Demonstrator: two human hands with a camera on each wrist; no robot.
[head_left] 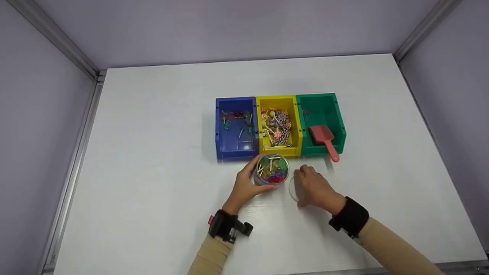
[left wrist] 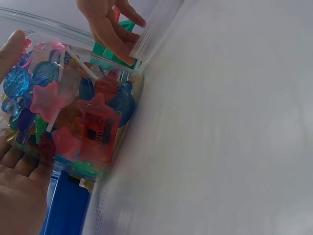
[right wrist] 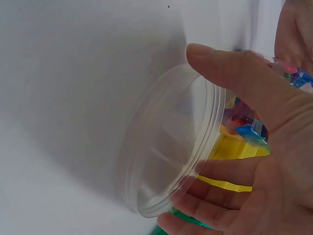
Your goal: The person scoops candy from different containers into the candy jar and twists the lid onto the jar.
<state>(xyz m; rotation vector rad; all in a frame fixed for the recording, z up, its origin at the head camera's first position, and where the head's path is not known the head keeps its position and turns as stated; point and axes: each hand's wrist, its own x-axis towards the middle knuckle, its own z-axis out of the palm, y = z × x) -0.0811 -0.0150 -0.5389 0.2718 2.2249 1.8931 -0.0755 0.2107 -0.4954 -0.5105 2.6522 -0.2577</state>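
Note:
A clear round jar (head_left: pixel 272 169) full of colourful translucent charms and white-sticked pieces stands on the table, its top uncovered. My left hand (head_left: pixel 245 187) grips it, thumb on the near side and fingers around the far left. In the left wrist view the jar (left wrist: pixel 73 103) shows pink stars, blue discs and a red block through its wall. Just to the right, my right hand (head_left: pixel 315 188) holds a clear round lid (right wrist: pixel 171 142) by its rim, between thumb and fingers. The lid is tilted on edge in the right wrist view, close over the white table.
Behind the jar, three joined bins stand in a row. The blue bin (head_left: pixel 235 153) has a few charms, the yellow bin (head_left: pixel 280 152) many swirled lollipops, and the green bin (head_left: pixel 321 103) a pink scoop (head_left: pixel 324 136) with its handle over the front edge. Walls enclose the white table (head_left: pixel 153 172).

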